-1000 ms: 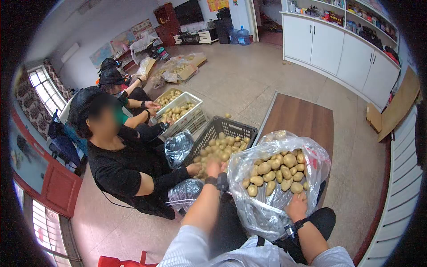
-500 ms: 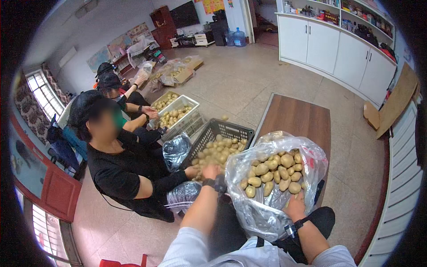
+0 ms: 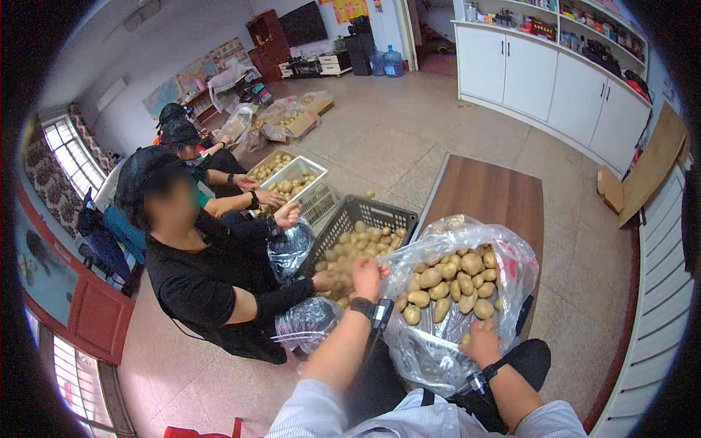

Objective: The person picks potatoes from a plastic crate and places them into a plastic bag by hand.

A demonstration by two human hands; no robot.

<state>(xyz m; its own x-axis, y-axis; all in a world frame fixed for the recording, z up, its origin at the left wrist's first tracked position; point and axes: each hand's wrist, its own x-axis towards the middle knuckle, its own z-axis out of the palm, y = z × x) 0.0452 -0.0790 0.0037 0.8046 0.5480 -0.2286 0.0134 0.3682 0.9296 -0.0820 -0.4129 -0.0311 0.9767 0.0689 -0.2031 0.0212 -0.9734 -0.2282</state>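
A clear plastic bag (image 3: pixel 409 354) lies open in front of me, with several potatoes (image 3: pixel 439 291) in its upper part. At the bag's left edge is my left hand (image 3: pixel 367 277), its fingers curled together; what they hold, if anything, is too small to tell. My right hand (image 3: pixel 482 343) is inside the bag's lower right, just below the potatoes, fingers bent round what looks like a potato. A black crate (image 3: pixel 380 209) with more potatoes stands beyond my left hand. A co-worker's hand (image 3: pixel 330 282) reaches over its near left side.
Close on my left sits a co-worker in black (image 3: pixel 197 281), with dark plastic bags (image 3: pixel 310 317) alongside. Other people work behind at a white crate (image 3: pixel 318 191). A brown board (image 3: pixel 489 193) lies beyond my bag. White cabinets (image 3: pixel 529 73) line the far wall.
My left hand has come up out of the black crate to the bag's edge. My right hand has shifted slightly down, away from the potatoes. The near co-worker has raised one hand.
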